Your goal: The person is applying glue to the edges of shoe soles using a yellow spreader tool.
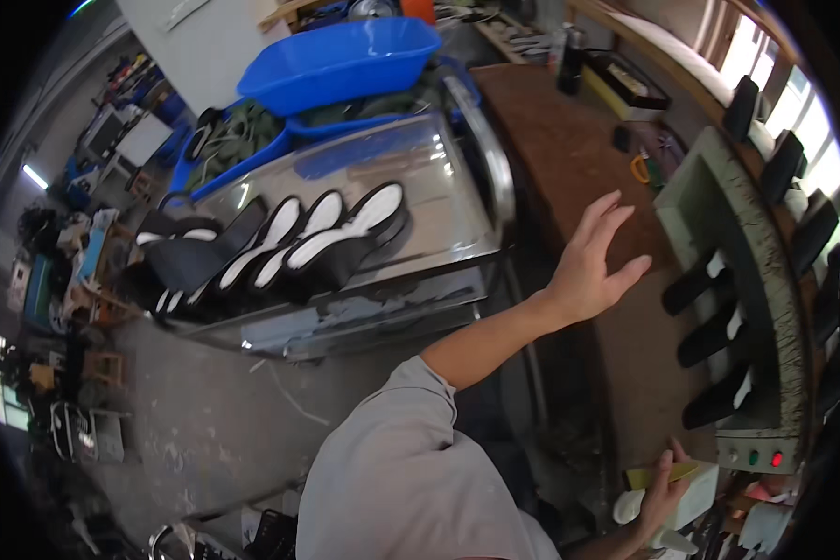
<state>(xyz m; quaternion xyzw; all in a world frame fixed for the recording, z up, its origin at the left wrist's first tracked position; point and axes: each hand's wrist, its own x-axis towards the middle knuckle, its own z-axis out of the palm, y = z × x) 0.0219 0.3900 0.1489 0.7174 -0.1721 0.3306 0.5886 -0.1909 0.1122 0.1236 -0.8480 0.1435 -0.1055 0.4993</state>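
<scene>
My left hand (pixel 590 266) hangs in the air over the brown worktop (pixel 555 121), fingers spread and holding nothing. To its right, several black shoe soles (pixel 709 341) with white patches stick out of a long speckled grey-green machine (pixel 765 252). At the lower right, my right hand (pixel 661 490) is at a yellow-edged white box (pixel 698 495), its visible fingers extended; part of the hand is hidden. Left of my left hand, black wedge shoes (pixel 345 238) with white insoles stand in a row on a shiny metal cart (pixel 429 201).
Blue bins (pixel 243 149) of dark green pieces stand behind the cart, with an upturned-looking blue tub (pixel 341 65) above them. Orange-handled scissors (pixel 640 168), a bottle (pixel 570 70) and an open box (pixel 625 86) lie along the worktop. More black soles (pixel 782 166) line the machine's far side.
</scene>
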